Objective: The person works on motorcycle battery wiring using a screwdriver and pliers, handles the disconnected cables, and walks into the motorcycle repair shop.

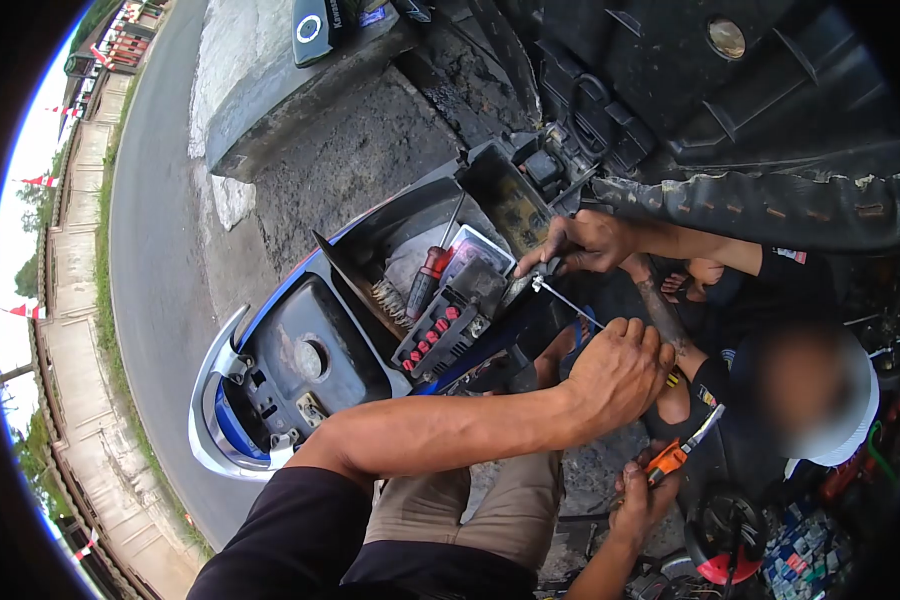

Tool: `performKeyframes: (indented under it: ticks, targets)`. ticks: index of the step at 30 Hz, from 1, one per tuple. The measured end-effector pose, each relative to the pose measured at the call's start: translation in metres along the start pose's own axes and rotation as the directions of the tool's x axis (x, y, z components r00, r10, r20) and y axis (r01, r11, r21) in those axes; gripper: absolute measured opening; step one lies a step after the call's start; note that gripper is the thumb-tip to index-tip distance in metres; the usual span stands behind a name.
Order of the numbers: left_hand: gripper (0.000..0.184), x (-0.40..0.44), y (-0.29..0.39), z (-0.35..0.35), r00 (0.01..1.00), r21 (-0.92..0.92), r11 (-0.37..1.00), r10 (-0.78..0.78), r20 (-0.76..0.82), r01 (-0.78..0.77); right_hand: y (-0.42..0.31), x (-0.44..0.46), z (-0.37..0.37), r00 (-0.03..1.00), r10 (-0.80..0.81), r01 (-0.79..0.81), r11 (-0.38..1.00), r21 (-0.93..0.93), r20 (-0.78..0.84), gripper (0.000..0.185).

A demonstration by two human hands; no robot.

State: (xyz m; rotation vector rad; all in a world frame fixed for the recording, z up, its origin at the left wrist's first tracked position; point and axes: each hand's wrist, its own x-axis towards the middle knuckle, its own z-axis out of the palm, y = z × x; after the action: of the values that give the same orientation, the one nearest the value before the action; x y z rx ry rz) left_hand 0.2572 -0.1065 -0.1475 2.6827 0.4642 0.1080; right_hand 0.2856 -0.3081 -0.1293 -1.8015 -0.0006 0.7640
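Observation:
My left hand (620,372) is closed in a fist around a screwdriver (574,308), whose thin shaft points up and left. Its tip meets a small light-coloured fitting (539,284) below a black part. Another person's hand (592,242) holds that black part from the right. Lower down, my right hand (642,500) grips an orange utility knife (668,460) with its silver blade out. Left of the screwdriver is the scooter's open storage bay, with a red-and-black screwdriver (430,282), a coil spring (391,303) and a black block with red knobs (435,338).
A co-worker in a white cap (863,400) crouches close on the right. The scooter's fuel tank (315,345) and silver grab rail (198,425) lie left. Its raised black seat underside (760,100) fills the upper right. A concrete ledge (300,105) and road (160,200) lie beyond.

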Motion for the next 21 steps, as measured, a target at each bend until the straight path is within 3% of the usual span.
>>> performKeyframes:
  ticks: [2,3,5,6,8,9,10,12,13,21]
  targets:
    - [0.021,0.002,-0.001,0.003,0.998,0.051,0.999,-0.023,0.061,0.02,-0.004,0.006,0.005,0.994,0.102,-0.107,0.96,0.259,0.034,0.05]
    - [0.021,0.001,-0.002,0.004,0.998,0.055,0.998,-0.026,0.062,0.022,-0.004,0.01,0.01,0.994,0.103,-0.109,0.959,0.261,0.038,0.05]
    - [0.022,0.0,-0.003,0.008,1.0,0.05,0.999,-0.011,0.001,0.011,-0.002,0.018,0.021,0.988,0.153,-0.149,0.845,0.513,0.035,0.048]
    - [0.022,0.001,-0.005,0.01,1.0,0.053,0.998,-0.014,-0.003,0.014,-0.004,0.022,0.022,0.988,0.149,-0.148,0.845,0.514,0.039,0.048]
    - [0.021,0.0,-0.014,0.015,0.996,0.134,0.991,-0.039,0.078,0.028,-0.008,0.027,0.024,0.93,0.182,-0.252,0.948,0.193,0.32,0.047]
    - [0.02,-0.001,-0.019,0.017,0.999,0.129,0.991,-0.025,0.041,0.02,-0.009,0.028,0.023,0.869,0.229,-0.261,0.965,0.014,0.44,0.047]
    - [0.02,-0.002,-0.018,0.02,0.999,0.129,0.992,-0.024,0.037,0.019,-0.011,0.029,0.022,0.869,0.226,-0.258,0.966,0.013,0.439,0.047]
    - [0.019,-0.004,-0.012,0.012,0.996,0.016,0.996,0.083,-0.015,-0.083,-0.014,0.033,0.017,0.972,0.17,-0.19,0.975,0.113,0.164,0.047]
    - [0.02,-0.004,-0.007,0.011,0.981,-0.072,0.985,0.144,-0.129,-0.155,-0.008,0.036,0.009,0.975,0.179,-0.198,0.969,0.151,0.128,0.048]
    - [0.021,-0.014,-0.002,-0.022,0.965,-0.265,0.948,0.11,-0.24,-0.174,-0.002,0.021,-0.013,0.978,0.195,-0.207,0.957,0.204,0.076,0.041]
